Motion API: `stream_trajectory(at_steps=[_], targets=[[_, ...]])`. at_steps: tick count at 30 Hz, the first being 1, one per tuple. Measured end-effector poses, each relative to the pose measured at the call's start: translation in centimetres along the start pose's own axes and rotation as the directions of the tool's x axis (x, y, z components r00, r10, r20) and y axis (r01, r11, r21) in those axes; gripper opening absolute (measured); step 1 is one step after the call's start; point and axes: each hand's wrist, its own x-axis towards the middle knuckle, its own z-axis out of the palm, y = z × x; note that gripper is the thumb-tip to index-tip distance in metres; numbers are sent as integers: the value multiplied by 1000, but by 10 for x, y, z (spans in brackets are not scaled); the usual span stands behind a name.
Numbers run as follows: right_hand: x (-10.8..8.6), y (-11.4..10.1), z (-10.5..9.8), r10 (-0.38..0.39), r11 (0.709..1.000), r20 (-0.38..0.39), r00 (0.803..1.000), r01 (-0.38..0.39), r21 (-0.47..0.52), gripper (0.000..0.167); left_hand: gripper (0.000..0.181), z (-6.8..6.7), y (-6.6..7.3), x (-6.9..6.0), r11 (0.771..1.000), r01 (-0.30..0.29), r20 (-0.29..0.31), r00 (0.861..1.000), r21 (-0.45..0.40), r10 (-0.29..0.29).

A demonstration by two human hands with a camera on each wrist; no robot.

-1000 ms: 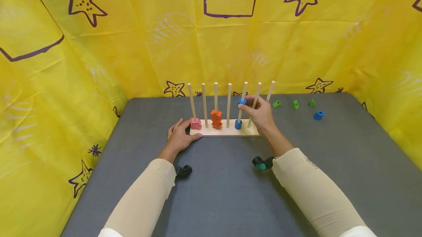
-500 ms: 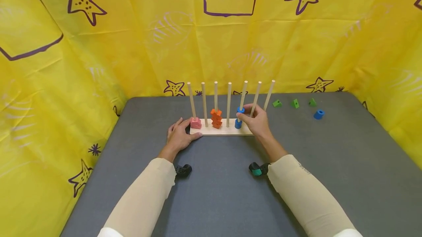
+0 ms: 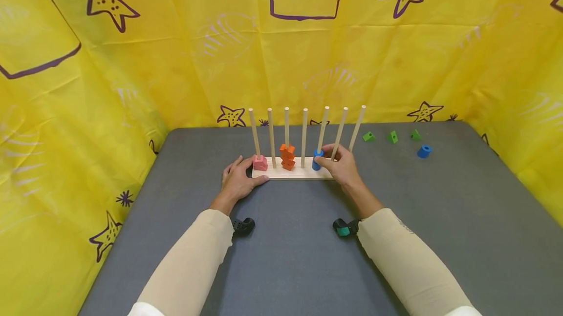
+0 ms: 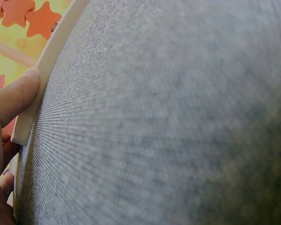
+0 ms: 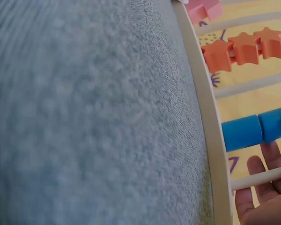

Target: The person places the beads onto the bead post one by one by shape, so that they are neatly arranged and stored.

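A wooden board (image 3: 281, 174) with several upright pegs stands on the table. My left hand (image 3: 239, 180) grips its left end; the left wrist view shows the thumb on the board's edge (image 4: 47, 63). A pink piece (image 3: 260, 163) sits on the leftmost peg, and star-shaped orange pieces (image 3: 288, 158) are stacked on the third. On the fifth peg, my right hand (image 3: 345, 167) pinches an upper blue cylinder (image 3: 318, 154). In the right wrist view this cylinder (image 5: 275, 124) meets the lower blue cylinder (image 5: 242, 132) end to end.
Three green pieces, one at the far right (image 3: 415, 135), lie behind a loose blue cylinder (image 3: 424, 151) on the right side of the grey table (image 3: 290, 257). A yellow patterned cloth (image 3: 176, 62) hangs behind and beside the table.
My right hand has moved down along the fifth peg with the upper blue cylinder, closing the gap above the lower one. My left hand stays at the board's end.
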Motion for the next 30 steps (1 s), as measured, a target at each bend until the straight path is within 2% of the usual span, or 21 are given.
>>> stream_trajectory(at_steps=[7, 13, 17, 24, 30], targets=[[-7, -10, -10, -3, 1000, 78, 997, 3, -1, 47, 81, -2, -1, 0, 1000, 8, 3, 1000, 1, -8], [-20, -28, -26, -68, 994, 105, 992, 76, -82, 55, 82, -2, -2, 0, 1000, 1, -2, 1000, 5, -1], [-28, -45, -35, -125, 980, 91, 988, 137, -142, 56, 81, -1, -2, 0, 1000, -3, 2, 1000, 8, 3], [-37, -62, -56, -232, 947, 50, 971, 238, -215, 49, 82, 0, 0, 0, 1000, 11, 4, 1000, -3, -11], [-39, -75, -75, -337, 924, -54, 940, 319, -213, 43, 81, 0, 0, 0, 1000, 0, -5, 1000, 4, 0]])
